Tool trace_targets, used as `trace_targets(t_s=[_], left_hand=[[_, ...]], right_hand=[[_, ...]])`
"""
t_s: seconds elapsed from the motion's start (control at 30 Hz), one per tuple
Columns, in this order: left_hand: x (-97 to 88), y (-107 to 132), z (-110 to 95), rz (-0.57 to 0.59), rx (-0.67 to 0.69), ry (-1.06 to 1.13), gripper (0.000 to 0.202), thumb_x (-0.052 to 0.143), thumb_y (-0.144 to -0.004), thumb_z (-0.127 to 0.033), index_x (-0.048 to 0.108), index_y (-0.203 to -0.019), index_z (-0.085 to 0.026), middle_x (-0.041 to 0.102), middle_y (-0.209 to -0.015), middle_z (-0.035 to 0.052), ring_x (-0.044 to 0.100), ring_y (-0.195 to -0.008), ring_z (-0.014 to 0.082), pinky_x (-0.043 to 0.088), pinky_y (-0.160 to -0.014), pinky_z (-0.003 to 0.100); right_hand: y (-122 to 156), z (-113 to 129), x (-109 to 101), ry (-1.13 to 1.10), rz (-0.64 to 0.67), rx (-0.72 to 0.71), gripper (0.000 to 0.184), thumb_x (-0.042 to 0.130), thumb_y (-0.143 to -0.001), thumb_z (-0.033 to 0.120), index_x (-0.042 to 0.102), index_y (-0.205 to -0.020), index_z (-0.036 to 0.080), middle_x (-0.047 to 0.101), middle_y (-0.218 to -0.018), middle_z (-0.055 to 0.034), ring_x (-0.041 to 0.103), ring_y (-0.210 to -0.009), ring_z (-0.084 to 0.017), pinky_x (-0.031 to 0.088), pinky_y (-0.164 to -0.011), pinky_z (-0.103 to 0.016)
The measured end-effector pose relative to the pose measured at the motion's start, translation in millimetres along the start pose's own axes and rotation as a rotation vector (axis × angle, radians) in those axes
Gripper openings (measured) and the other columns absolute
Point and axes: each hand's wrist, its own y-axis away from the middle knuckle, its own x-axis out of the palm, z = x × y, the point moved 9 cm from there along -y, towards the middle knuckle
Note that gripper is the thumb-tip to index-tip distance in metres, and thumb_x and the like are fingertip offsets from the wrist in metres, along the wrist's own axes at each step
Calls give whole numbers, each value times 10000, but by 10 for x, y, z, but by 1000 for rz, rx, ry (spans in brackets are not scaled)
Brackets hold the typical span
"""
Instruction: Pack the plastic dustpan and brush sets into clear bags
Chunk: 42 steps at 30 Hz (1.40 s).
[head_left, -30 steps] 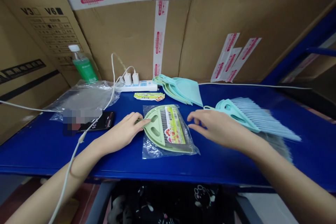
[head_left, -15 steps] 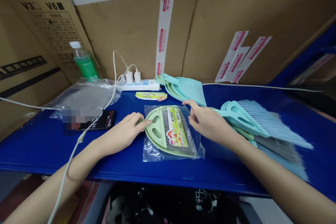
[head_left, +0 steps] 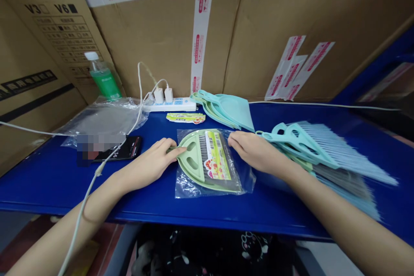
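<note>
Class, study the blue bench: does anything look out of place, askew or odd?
One paper label lies loose on the blue bench, behind the bagged green dustpan set that both hands touch; a white cable drapes over the left forearm. Nothing looks spilled or broken.

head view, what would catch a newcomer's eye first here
Mid-table on the blue table, both hands press a green plastic dustpan set in a clear bag: left hand at its handle end, right hand on its far edge. To the right lies a fan of pale blue plastic brushes; behind, stacked pale blue dustpans.
</note>
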Motion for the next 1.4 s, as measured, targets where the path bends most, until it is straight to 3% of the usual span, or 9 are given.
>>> trace_targets(t_s=[0.13, 0.27, 0.43, 0.57, 0.8, 0.93, 1.03, 1.23, 1.4], left_hand=[[-7, 1, 2, -4, -5, 0, 378, 244, -977, -183, 443, -1298, -208, 487, -1045, 92, 494, -939, 194, 489, -834, 360], [-7, 10, 0, -9, -5, 3, 370, 250, -973, -172, 457, -1279, -196, 485, -1044, 95, 496, -942, 197, 487, -837, 360], [-3, 7, -1, 4, -8, 8, 372, 246, -978, -181, 446, -1292, -200, 480, -1041, 96, 494, -941, 200, 487, -838, 367], [-10, 5, 3, 6, -18, 27, 369, 248, -983, -198, 452, -1290, -212, 481, -1043, 92, 496, -947, 198, 482, -849, 366], [5, 6, 8, 4, -26, 18, 374, 233, -986, -201, 457, -1287, -200, 493, -1043, 92, 497, -948, 192, 482, -848, 359], [1, 5, -7, -1, -16, 1, 378, 245, -975, -165, 447, -1294, -198, 496, -1046, 93, 496, -958, 195, 483, -846, 364], [-3, 8, -18, -2, -5, -2, 380, 253, -966, -138, 451, -1286, -190, 490, -1035, 92, 493, -960, 199, 482, -846, 362], [-9, 13, -19, -2, -4, -42, 369, 271, -965, -127, 446, -1283, -195, 483, -1033, 85, 487, -939, 196, 473, -835, 352], [-6, 16, -19, -1, -5, -87, 384, 259, -958, -104, 445, -1281, -199, 488, -1011, 77, 482, -922, 197, 464, -824, 351]], right_hand=[[-16, 46, 9, -115, 35, 97, 317, 371, -890, 290, 357, -577, 240, 548, -616, -26, 516, -581, -157, 360, -565, -287], [-16, 47, -10, -210, -1, 114, 265, 426, -819, 226, 347, -566, 240, 483, -557, 11, 442, -517, -134, 317, -532, -277], [-24, -14, -101, -507, -55, 80, 234, 404, -821, 330, 432, -610, 231, 464, -562, 25, 423, -518, -122, 337, -517, -267], [-39, -38, -21, -699, 79, 73, 276, 400, -818, 365, 615, -832, 192, 534, -675, -2, 442, -522, -116, 363, -494, -268], [-28, 20, 91, -415, 33, 52, 482, 472, -822, 372, 588, -1237, 157, 506, -577, 24, 441, -511, -133, 332, -508, -282], [-28, 37, 140, -327, 48, 78, 587, 554, -778, 382, 529, -1308, 129, 583, -610, 11, 485, -507, -145, 329, -489, -275], [-30, -2, 92, -355, 39, 80, 541, 567, -753, 310, 556, -1264, 133, 633, -658, 3, 507, -494, -139, 368, -497, -273], [16, -99, -226, -171, -99, 67, 393, 447, -747, 135, 644, -1082, 192, 681, -735, -24, 593, -577, -158, 420, -566, -283], [-19, -75, -694, 82, -288, 145, 365, 456, -780, 164, 661, -1074, 229, 711, -868, -65, 642, -739, -228, 410, -566, -321]])
